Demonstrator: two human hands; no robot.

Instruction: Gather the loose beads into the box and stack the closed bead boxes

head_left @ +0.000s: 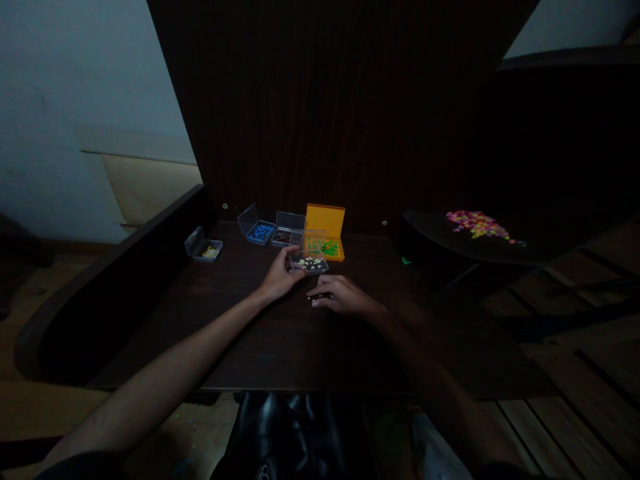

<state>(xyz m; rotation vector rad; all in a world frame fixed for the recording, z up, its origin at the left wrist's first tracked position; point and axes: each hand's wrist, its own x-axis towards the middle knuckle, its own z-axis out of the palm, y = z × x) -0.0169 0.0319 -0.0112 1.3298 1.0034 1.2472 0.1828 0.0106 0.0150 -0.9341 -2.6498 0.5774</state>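
Behind everything, at 12 o'clock, a tall dark wooden panel (350,100). In front of it, filling the middle, a dark wooden table (280,347). Off the table's edge at 3 o'clock, a dark curved shelf (450,243) bearing a loose heap of pink and yellow beads (477,225).

Reaching in from 7 o'clock, the left hand (279,277), near the table's far middle, thumb and forefinger closed on the left end of the white-bead box (311,265). Small and clear, flat on the table at 1 o'clock of that hand, lid standing open.

Coming from 5 o'clock, the right hand (343,297), knuckles up, resting on the table at 5 o'clock of the white-bead box, close to it but apart. Fingers (316,301) curled under toward the palm. Too dim to tell whether pinching anything.

Along the far edge, from 12 round to 10 o'clock:
- an open orange box (326,223) with green beads, just behind the white-bead box;
- at its 9 o'clock, a clear box of dark beads (289,233);
- next, a clear box of blue beads (259,230);
- farthest out, set apart at 10 o'clock, a clear box of yellow beads (206,250).
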